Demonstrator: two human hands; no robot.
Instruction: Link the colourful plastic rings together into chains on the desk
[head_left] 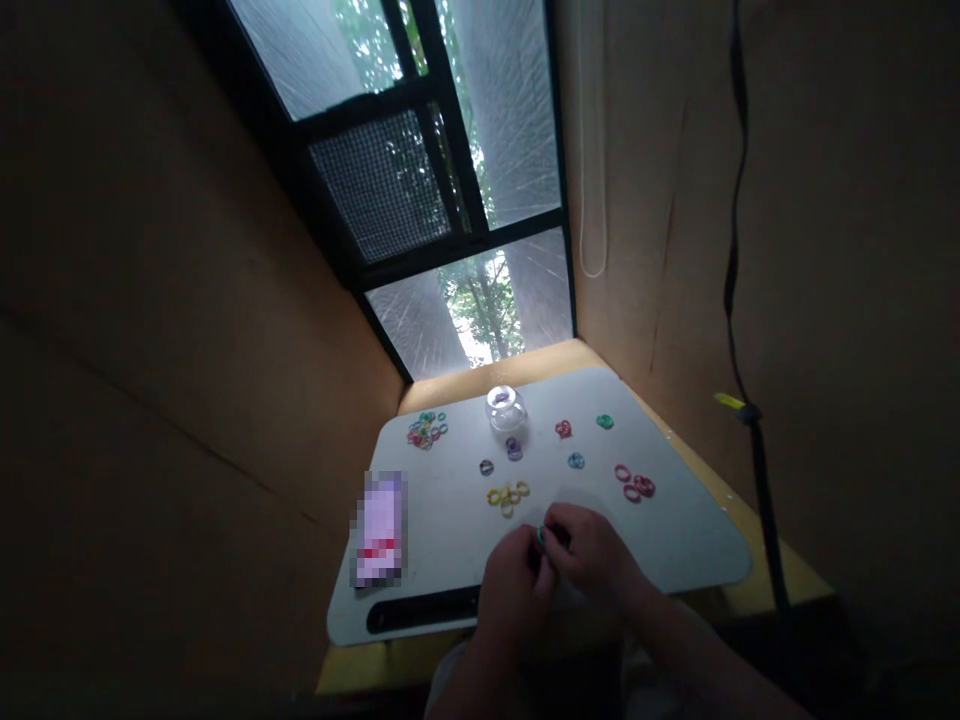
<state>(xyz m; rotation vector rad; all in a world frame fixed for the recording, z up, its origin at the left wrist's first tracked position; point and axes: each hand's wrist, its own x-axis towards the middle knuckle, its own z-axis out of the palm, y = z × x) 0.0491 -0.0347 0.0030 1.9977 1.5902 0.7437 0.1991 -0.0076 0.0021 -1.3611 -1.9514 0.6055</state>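
My left hand (516, 572) and my right hand (586, 545) meet over the front of the white table board (450, 550). Pinched between their fingertips is a small green ring (541, 535); its material is too small to make out. Just beyond my hands lies a loose group of yellow rings (508, 496). Further out are purple rings (513, 448), a dark ring cluster (487, 467) and blue rings (576, 460). On the right sit pink-red rings (634, 484), with red rings (563, 429) and green rings (604, 422) behind them.
A clear round jar (505, 410) stands near the back. Mixed coloured rings (427, 430) lie at the back left. A blurred pinkish packet (380, 530) rests at the left, and a black slot (420, 610) runs along the front edge. A dark strap (761, 500) hangs at the right.
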